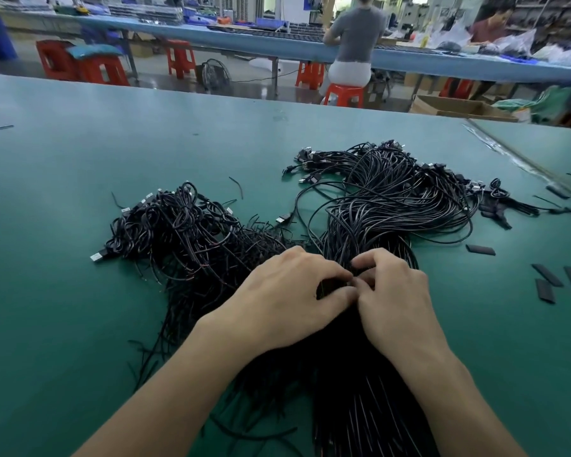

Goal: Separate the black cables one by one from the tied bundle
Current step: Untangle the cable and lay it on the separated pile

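two bare forearms reach in from the near edge, and both hands meet over the tied bundle (360, 400) of black cables. the left hand (287, 291) lies knuckles up with its fingers curled, thumb and fingertips closed on a dark bit of the bundle. the right hand (398, 298) meets it fingertip to fingertip, fingers bent and pinching at the same spot; which single strand each holds cannot be told. the bundle runs under the wrists from the near table edge, straight and tight, then fans out past the hands into long loops with plug ends at the far right. to the left of the hands, just beside the bundle, lies a looser pile of cables (185, 232), tangled, with usb plugs sticking out. on the right, apart from the bundle, several short black strips (546, 275) lie flat on the green table (63, 192). beyond the table's far edge stand red stools (178, 57), a floor fan (215, 74) and a cardboard box (459, 108). farther off a person in a grey top (356, 31) sits, back turned, at a long blue bench (165, 29).
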